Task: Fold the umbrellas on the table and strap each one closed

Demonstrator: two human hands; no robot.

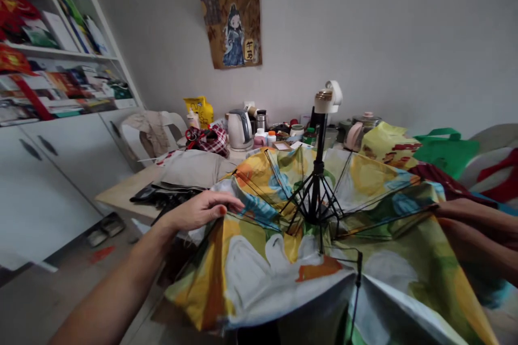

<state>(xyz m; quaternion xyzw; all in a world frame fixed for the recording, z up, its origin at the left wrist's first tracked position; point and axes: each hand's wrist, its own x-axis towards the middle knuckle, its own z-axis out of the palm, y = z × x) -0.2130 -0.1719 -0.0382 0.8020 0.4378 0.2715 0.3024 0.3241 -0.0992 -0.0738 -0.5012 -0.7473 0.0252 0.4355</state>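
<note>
— What does the scene show?
— A person leans over an opened, upturned umbrella (324, 259), its flowered canopy spread across the near edge of a cluttered surface (121, 194), black ribs fanning from the shaft and the handle (327, 98) pointing up.

— And the hands?
— The left hand (200, 209) rests on the canopy's left rim, fingers (226, 206) curled loosely over the fabric at a rib tip. The right hand is hidden past the right rim; only the forearm (477, 221) shows, so its grip cannot be told.

— What lies around it?
— Folded dark cloth (165, 194) sits just beside the left hand. Toward the far edge stand a white kettle (239, 129), small bottles and a yellow bag (388, 143), with a green bag (445, 151) near the right corner. A poster (231, 20) hangs on the wall; bookshelves (52, 48) fill the left.
</note>
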